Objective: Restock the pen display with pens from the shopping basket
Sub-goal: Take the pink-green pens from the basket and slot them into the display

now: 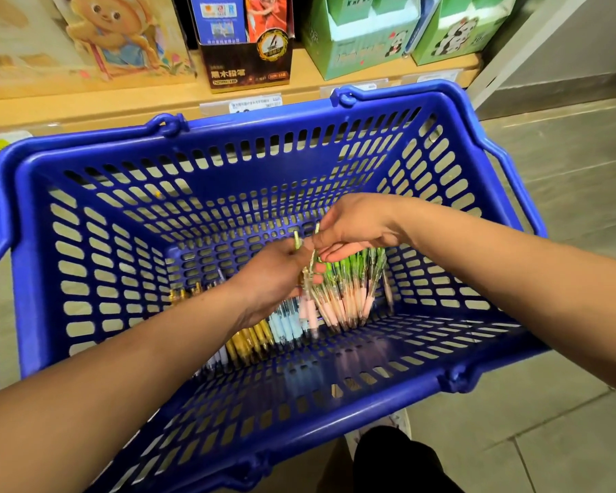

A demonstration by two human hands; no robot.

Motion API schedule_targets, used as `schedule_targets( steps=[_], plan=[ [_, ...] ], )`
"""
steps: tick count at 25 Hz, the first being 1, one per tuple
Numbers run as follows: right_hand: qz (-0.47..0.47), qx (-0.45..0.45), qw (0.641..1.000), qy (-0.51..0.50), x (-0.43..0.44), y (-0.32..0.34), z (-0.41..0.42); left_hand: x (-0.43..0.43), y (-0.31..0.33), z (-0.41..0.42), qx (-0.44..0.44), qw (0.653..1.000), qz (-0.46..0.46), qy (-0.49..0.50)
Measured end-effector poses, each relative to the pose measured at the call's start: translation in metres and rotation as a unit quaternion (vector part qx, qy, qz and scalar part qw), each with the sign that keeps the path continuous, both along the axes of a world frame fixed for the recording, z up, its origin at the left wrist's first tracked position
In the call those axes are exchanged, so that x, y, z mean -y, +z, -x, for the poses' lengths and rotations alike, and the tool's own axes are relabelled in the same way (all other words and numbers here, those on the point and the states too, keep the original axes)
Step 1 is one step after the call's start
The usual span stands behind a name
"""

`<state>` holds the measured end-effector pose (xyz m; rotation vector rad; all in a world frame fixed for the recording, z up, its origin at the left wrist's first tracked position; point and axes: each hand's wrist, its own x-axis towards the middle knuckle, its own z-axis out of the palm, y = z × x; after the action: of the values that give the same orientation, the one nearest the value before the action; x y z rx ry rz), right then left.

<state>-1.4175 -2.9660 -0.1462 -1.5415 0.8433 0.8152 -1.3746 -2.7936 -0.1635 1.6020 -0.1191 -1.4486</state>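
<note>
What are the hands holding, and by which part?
Both hold pink-and-green pens in the blue basket: the left hand grips a few near their green tops; the right hand pinches one pen's top end.

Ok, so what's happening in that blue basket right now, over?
Left hand grips green and pink pens inside the basket. Right hand pinches one pen's top. Yellow pens and blue pens lie alongside. Nothing blocking.

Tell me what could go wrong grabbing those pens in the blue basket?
Both the left hand and right hand pinch the pink-grip pens near their tops, so some might slip and scatter. A dropped pen could poke through the basket slots. The bunch could also mix with the blue pens beside it.
</note>
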Motion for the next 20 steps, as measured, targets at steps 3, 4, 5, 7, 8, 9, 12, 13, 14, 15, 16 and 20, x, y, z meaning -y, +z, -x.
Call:
schedule_targets(
  steps=[3, 4, 5, 7, 8, 9, 12, 13, 14, 15, 16, 20],
  plan=[
    [-0.118, 0.009, 0.99, -0.071, 0.013, -0.01, 0.005, -0.003, -0.004, -0.005, -0.009, 1.0, -0.004, 0.019],
    [-0.071, -0.001, 0.996, -0.056, 0.02, -0.014, 0.008, -0.003, -0.004, -0.006, -0.002, 1.0, -0.009, 0.023],
    [0.041, -0.016, 0.999, 0.01, 0.028, -0.02, 0.014, -0.003, -0.004, -0.006, 0.009, 1.0, -0.016, 0.024],
    [0.297, -0.062, 0.931, 0.205, 0.033, -0.029, 0.029, -0.002, -0.003, -0.005, 0.02, 0.999, -0.021, 0.026],
    [0.355, -0.093, 0.895, 0.255, 0.03, -0.037, 0.036, -0.002, -0.003, -0.005, 0.016, 0.999, -0.018, 0.033],
    [0.36, -0.146, 0.877, 0.283, 0.026, -0.046, 0.045, -0.002, -0.002, -0.005, 0.005, 0.999, -0.014, 0.044],
    [0.293, -0.236, 0.897, 0.231, 0.013, -0.06, 0.06, -0.004, 0.0, -0.007, -0.013, 0.997, -0.018, 0.073],
    [0.287, -0.216, 0.911, 0.203, 0.015, -0.067, 0.062, -0.005, -0.002, -0.007, -0.016, 0.996, -0.018, 0.081],
    [0.273, -0.23, 0.911, 0.205, 0.015, -0.063, 0.061, -0.006, -0.003, -0.007, -0.02, 0.996, -0.018, 0.086],
    [0.258, -0.245, 0.918, 0.173, 0.014, -0.065, 0.061, -0.007, -0.003, -0.007, -0.023, 0.996, -0.017, 0.088],
    [0.271, -0.236, 0.923, 0.139, 0.016, -0.069, 0.062, -0.008, -0.003, -0.007, -0.025, 0.996, -0.015, 0.09],
    [0.245, -0.195, 0.941, 0.13, 0.013, -0.067, 0.061, -0.01, 0.002, -0.005, -0.037, 0.993, -0.005, 0.109]
  ],
)
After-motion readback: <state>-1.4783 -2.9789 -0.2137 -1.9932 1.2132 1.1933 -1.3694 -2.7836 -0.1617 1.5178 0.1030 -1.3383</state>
